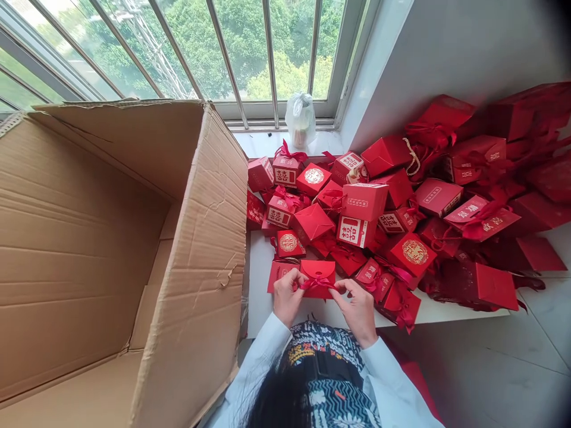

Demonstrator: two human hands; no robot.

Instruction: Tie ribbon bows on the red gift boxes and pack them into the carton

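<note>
Red satin ribbon (319, 283), as the head camera sees it, crosses the front of a small red box (317, 270), which sits near the white tabletop's (263, 312) front edge, at about six o'clock from the middle of the view. Left hand (286, 295), at eight o'clock from the ribbon's knot: thumb and finger drawn narrow, pinching the ribbon's near end. Right hand (357, 306), at four o'clock: likewise narrow, pinching the opposite end. A neighbouring red box (276, 274) lies at nine o'clock, partly behind the left fingers. The heap of red boxes (314, 221) spreads from twelve round to three o'clock, and a tall cardboard carton (196, 267) stands at nine, beyond the neighbouring box. A knotted plastic bag (300, 119) rests on the sill at twelve.

The step looks like shaping or tightening the bow. To do it well, I would pull both sides evenly, outward toward nine and three, so the knot stays centred below the flap; a gentle draw should spare the card, which probably creases easily. Satin tends to slip, so keep the pinch close to the loops.
</note>
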